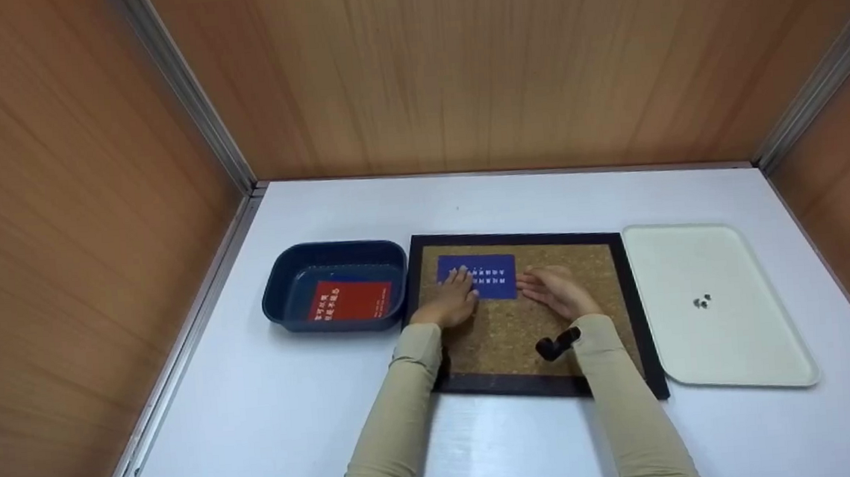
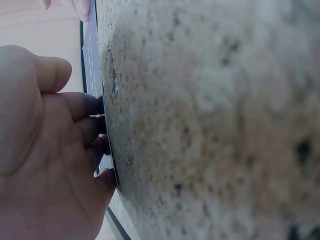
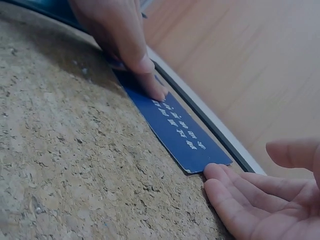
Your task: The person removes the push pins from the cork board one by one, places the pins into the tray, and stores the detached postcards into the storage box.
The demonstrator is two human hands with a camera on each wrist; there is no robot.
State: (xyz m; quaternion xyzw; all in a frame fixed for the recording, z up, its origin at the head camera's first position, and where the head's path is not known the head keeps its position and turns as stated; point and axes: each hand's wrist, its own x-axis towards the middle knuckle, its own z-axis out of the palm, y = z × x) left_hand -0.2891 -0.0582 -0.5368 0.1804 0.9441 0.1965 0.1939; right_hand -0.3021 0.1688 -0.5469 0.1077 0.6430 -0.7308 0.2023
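Note:
A blue card with white lettering lies flat on a cork board in a black frame, near its far left part. The left hand rests its fingertips on the card's left part; the left wrist view shows those fingers reaching down to the card's edge. At the card's right end is the right hand, palm turned up and fingers extended. In the right wrist view its fingertips are right at the card's short edge, while the thumb stands apart.
Left of the board stands a dark blue tub holding a red card with white lettering. A pale tray lies to the right, with several small dark pieces on it. Wooden panels enclose the white table.

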